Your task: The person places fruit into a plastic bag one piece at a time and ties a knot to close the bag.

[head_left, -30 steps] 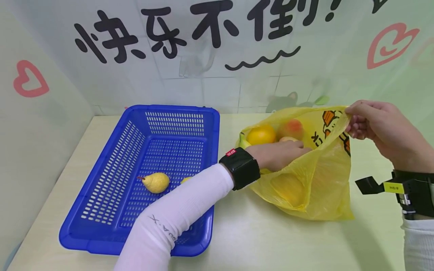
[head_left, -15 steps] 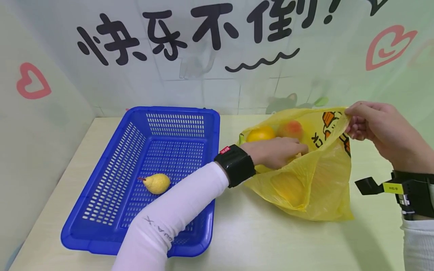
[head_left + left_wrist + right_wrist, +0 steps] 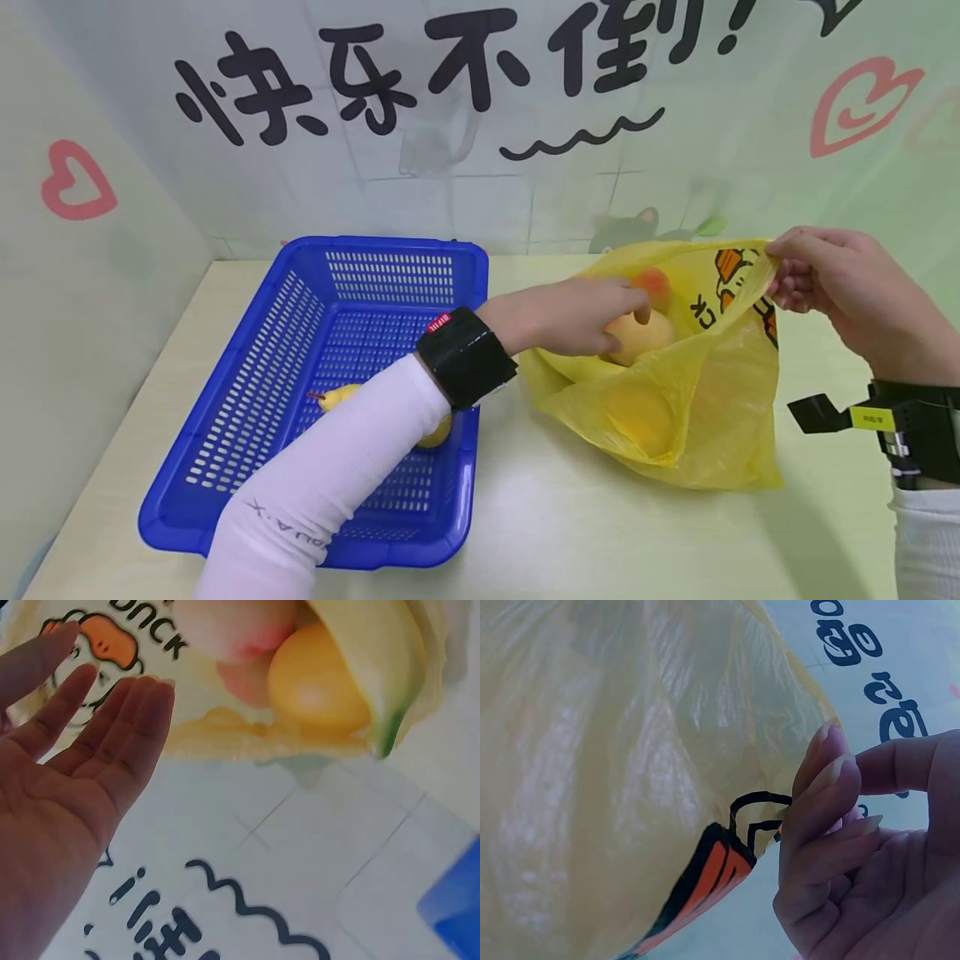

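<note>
My left hand (image 3: 577, 317) hovers over the mouth of a yellow plastic bag (image 3: 720, 408), fingers loosely bent and nothing between them. Close under its fingertips lies a pale peach (image 3: 647, 335), with a redder fruit (image 3: 654, 285) behind it. In the left wrist view an orange (image 3: 319, 682) and a banana (image 3: 382, 667) also show in the bag; the hand hides both in the head view. My right hand (image 3: 847, 279) pinches the bag's upper right edge between thumb and fingers, holding the mouth apart. Through the front of the bag shows a yellow shape (image 3: 637, 417).
A blue plastic basket (image 3: 172, 508) stands to the left on the pale table (image 3: 570, 533). In it lie a pear (image 3: 337, 395) and another yellow fruit (image 3: 437, 433), both partly covered by my left sleeve. Behind the table rises a printed wall (image 3: 480, 200).
My left hand has come up out of the bag and moved left, baring the peach and covering the orange. My right hand has kept its hold on the bag's edge.
</note>
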Demonstrator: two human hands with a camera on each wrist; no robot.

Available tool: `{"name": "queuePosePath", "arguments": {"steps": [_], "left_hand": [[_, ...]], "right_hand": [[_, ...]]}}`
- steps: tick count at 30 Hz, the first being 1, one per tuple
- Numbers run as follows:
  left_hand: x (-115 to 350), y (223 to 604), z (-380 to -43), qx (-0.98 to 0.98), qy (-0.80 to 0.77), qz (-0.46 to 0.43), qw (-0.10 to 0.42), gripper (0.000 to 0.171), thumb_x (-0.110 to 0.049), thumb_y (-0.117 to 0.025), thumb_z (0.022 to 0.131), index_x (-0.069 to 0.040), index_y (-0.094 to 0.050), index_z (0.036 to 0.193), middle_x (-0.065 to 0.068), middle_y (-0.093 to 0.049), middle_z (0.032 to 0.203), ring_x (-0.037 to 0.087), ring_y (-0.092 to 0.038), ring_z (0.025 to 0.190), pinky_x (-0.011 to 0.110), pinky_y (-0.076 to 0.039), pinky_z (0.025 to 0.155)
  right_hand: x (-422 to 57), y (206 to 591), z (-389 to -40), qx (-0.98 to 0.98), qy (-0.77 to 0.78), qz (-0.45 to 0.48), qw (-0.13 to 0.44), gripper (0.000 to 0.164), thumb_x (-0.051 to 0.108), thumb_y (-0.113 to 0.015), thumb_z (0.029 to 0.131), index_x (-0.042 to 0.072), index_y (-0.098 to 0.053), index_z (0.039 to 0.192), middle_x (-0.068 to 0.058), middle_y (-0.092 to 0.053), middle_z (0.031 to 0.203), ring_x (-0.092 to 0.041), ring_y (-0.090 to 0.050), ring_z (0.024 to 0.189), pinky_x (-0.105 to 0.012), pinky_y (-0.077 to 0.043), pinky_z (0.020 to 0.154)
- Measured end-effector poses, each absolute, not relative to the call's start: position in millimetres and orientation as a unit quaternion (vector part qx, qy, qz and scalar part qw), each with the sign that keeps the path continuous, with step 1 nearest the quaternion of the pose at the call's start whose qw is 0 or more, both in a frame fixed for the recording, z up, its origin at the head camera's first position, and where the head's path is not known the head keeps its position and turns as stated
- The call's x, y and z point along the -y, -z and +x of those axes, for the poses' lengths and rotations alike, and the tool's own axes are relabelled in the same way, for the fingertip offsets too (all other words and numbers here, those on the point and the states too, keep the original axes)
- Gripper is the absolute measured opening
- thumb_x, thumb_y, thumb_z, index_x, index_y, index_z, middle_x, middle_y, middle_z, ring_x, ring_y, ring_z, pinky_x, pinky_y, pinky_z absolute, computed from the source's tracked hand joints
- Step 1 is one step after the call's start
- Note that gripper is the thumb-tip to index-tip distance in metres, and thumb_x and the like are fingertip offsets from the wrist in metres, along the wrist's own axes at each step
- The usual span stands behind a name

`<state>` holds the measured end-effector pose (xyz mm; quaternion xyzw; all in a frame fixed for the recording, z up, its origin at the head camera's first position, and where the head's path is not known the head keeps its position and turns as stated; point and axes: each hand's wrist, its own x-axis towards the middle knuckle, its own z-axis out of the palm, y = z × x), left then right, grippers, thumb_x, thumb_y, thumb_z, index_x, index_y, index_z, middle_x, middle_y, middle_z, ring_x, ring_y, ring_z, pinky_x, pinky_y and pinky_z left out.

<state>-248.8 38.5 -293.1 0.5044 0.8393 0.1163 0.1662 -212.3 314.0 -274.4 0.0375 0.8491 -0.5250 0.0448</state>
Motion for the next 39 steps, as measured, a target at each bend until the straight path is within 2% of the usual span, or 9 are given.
{"name": "queuePosePath", "arguments": {"steps": [6,10,18,21,26,32,35,39], "left_hand": [[-3.0,270.6,-243.1,-0.852,-0.118,0.491,0.139,0.033,-0.025,-0.059,0.099,-0.013,-0.056,0.13,0.002,-0.058,0.13,0.016,-0.051,0.118,0.028,-0.04,0.106],[27.7,264.8,-242.3,-0.872,-0.13,0.448,0.148,0.038,-0.027,-0.06,0.098,-0.013,-0.056,0.133,0.004,-0.056,0.134,0.018,-0.051,0.124,0.033,-0.041,0.11],[89.2,268.4,-237.9,-0.916,-0.096,0.355,0.16,0.054,-0.035,-0.076,0.086,-0.015,-0.058,0.132,0.005,-0.057,0.135,0.024,-0.053,0.125,0.042,-0.045,0.108],[106.5,277.5,-234.8,-0.928,-0.076,0.315,0.187,0.057,-0.035,-0.08,0.082,-0.015,-0.059,0.131,0.008,-0.056,0.137,0.026,-0.055,0.124,0.046,-0.047,0.106],[127.2,293.7,-232.4,-0.936,-0.019,0.229,0.267,0.063,-0.031,-0.083,0.079,-0.015,-0.056,0.133,0.013,-0.053,0.139,0.03,-0.054,0.12,0.052,-0.048,0.102],[144.1,307.7,-236.1,-0.919,0.011,0.147,0.365,0.076,-0.029,-0.088,0.072,-0.01,-0.05,0.136,0.019,-0.052,0.138,0.035,-0.052,0.122,0.052,-0.049,0.1],[151.1,315.3,-236.9,-0.911,-0.007,0.102,0.401,0.077,-0.025,-0.09,0.068,-0.01,-0.051,0.133,0.018,-0.055,0.132,0.036,-0.054,0.117,0.051,-0.053,0.093],[155.7,325.1,-237.6,-0.908,-0.004,0.074,0.412,0.07,-0.022,-0.092,0.063,-0.01,-0.055,0.121,0.012,-0.06,0.114,0.029,-0.057,0.101,0.044,-0.056,0.083]], "right_hand": [[-316.5,276.5,-211.9,-0.845,0.531,0.04,0.044,0.026,0.032,-0.048,0.103,0.027,-0.067,0.086,0.007,-0.057,0.07,-0.013,-0.052,0.064,-0.026,-0.043,0.056],[-320.2,278.5,-211.6,-0.85,0.523,0.043,0.041,0.025,0.033,-0.048,0.103,0.027,-0.067,0.087,0.007,-0.058,0.072,-0.013,-0.052,0.065,-0.025,-0.044,0.057],[-322.8,279.3,-213.1,-0.852,0.521,0.044,0.038,0.024,0.035,-0.049,0.103,0.026,-0.067,0.09,0.007,-0.059,0.073,-0.014,-0.053,0.066,-0.025,-0.045,0.058],[-323.4,279.0,-212.8,-0.856,0.513,0.048,0.037,0.023,0.036,-0.048,0.103,0.028,-0.066,0.091,0.007,-0.058,0.074,-0.014,-0.053,0.067,-0.025,-0.045,0.058],[-322.0,278.4,-212.0,-0.847,0.527,0.051,0.04,0.023,0.034,-0.049,0.103,0.027,-0.067,0.089,0.007,-0.058,0.073,-0.013,-0.053,0.066,-0.024,-0.045,0.058],[-320.2,280.3,-210.4,-0.814,0.578,0.048,0.035,0.023,0.027,-0.053,0.102,0.022,-0.069,0.086,0.005,-0.059,0.07,-0.013,-0.052,0.062,-0.024,-0.043,0.055],[-320.5,281.8,-210.5,-0.816,0.575,0.046,0.032,0.023,0.028,-0.053,0.102,0.022,-0.068,0.086,0.004,-0.059,0.071,-0.013,-0.052,0.062,-0.024,-0.044,0.055],[-322.2,281.8,-210.4,-0.827,0.559,0.044,0.032,0.022,0.032,-0.052,0.102,0.021,-0.068,0.09,0.004,-0.058,0.072,-0.014,-0.052,0.065,-0.025,-0.043,0.057]]}}
